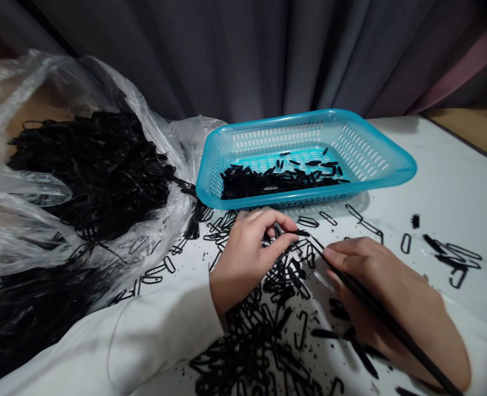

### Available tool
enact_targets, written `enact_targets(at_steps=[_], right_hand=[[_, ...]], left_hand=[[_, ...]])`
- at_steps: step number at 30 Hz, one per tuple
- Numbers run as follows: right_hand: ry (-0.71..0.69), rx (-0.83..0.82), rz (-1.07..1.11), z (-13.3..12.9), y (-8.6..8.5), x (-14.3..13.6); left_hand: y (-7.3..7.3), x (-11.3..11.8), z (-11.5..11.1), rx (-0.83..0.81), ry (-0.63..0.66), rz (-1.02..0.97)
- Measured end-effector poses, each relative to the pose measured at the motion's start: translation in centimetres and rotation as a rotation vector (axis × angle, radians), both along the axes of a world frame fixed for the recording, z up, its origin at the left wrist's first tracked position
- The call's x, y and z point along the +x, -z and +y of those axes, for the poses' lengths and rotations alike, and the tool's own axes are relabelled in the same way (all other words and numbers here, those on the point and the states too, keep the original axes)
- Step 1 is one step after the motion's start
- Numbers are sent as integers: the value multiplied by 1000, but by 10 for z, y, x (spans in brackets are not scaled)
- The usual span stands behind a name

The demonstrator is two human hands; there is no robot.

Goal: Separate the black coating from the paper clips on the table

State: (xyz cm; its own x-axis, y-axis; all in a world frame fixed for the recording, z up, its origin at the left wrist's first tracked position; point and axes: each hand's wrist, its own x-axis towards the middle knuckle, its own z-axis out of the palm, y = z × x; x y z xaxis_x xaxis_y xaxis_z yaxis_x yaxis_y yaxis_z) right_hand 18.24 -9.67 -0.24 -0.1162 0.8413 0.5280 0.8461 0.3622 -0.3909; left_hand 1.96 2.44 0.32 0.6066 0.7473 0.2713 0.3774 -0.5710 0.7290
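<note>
My left hand (253, 250) pinches a small black piece (302, 233) between thumb and forefinger, just in front of the basket. Closed round a long, thin black rod-like tool (375, 308) is my right hand (387, 297); the tool's narrow tip points up and left and is close to the small piece. Whether tip and piece touch is hard to tell. Beneath and between the hands lie many black loops and slivers (282, 280) on the white tabletop (441, 170).
Behind my hands stands a blue plastic basket (375, 181) with small black pieces inside. At the left, a clear plastic bag (131, 93) holds a heap of black strips (98, 165). More black loops (461, 253) lie at the right. A grey curtain (243, 55) hangs behind.
</note>
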Motion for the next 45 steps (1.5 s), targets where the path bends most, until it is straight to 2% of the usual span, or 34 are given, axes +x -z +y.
enact_targets(at_steps=[36, 45], right_hand=[[-15, -57, -5, -1, 2, 3], [-12, -100, -42, -3, 5, 5]], left_hand=[[0, -1, 0, -16, 5, -20], [0, 1, 0, -188, 30, -73]])
